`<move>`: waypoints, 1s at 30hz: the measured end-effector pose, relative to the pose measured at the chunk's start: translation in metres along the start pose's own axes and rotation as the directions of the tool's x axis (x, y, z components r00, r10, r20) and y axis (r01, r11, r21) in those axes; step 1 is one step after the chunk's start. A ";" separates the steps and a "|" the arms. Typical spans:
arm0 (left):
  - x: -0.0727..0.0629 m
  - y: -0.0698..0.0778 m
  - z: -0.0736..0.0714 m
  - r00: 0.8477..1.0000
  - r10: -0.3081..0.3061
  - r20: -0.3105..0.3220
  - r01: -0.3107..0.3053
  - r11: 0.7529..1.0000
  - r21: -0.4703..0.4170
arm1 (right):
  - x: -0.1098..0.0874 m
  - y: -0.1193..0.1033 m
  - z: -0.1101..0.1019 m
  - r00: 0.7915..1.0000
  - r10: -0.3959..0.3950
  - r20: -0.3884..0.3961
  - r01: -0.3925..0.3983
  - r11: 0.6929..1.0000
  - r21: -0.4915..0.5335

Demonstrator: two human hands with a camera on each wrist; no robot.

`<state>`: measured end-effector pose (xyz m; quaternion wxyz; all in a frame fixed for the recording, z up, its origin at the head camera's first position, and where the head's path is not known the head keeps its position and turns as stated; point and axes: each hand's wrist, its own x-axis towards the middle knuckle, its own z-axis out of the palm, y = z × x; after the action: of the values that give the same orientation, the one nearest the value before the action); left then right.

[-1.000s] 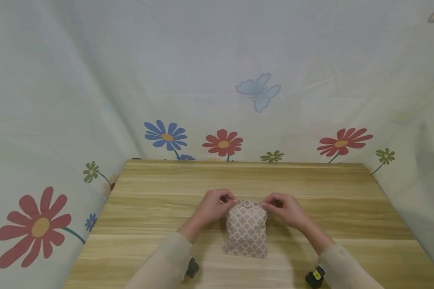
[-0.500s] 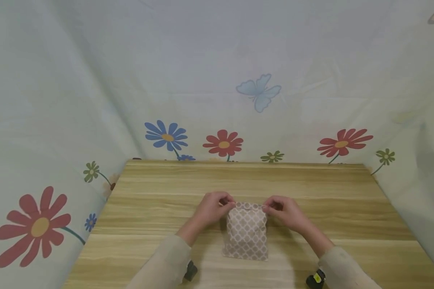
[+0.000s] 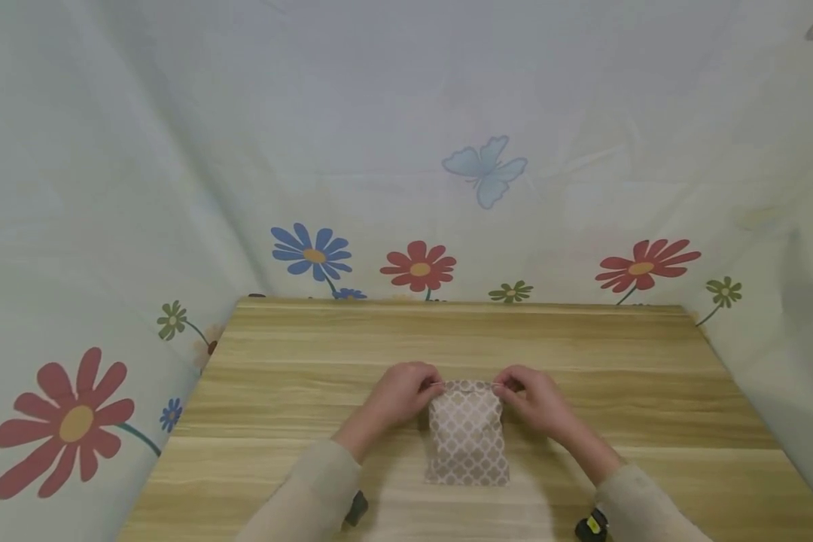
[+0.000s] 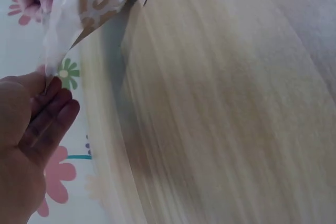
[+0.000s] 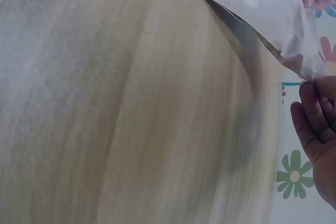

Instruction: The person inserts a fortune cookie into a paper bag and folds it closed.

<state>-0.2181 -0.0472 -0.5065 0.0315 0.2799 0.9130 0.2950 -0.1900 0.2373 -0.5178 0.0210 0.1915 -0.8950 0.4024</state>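
Observation:
In the head view a small flat bag (image 3: 469,436), beige with a white lattice pattern, hangs or lies over the middle of the table. My left hand (image 3: 401,393) pinches its top left corner between thumb and index finger. The top right corner is pinched the same way by my right hand (image 3: 537,400). A thin pale line shows at each fingertip. Both wrist views show the bag's edge (image 4: 63,30) drawn to a point at the fingers, the other fingers of the left hand (image 4: 31,129) and right hand (image 5: 320,124) loosely bent. What the bag contains is hidden.
A wood-grain table (image 3: 298,339) spreads under both hands. Behind it and at its sides hangs a pale cloth (image 3: 352,135) printed with flowers and a butterfly. Dark wrist devices (image 3: 592,525) show below the sleeves.
The bag's lower end has shifted slightly to the right, and its top edge sits slightly lower than a second ago. Both hands keep their pinch at the corners.

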 end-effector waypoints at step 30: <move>0.002 -0.024 0.012 0.996 -0.083 0.012 0.081 0.988 0.128 | 0.021 0.015 0.018 0.989 0.100 0.106 -0.092 0.992 -0.083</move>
<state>-0.2288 -0.0566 -0.5293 0.0335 0.2460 0.9405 0.2319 -0.2127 0.2265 -0.5370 -0.0401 0.1689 -0.9179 0.3568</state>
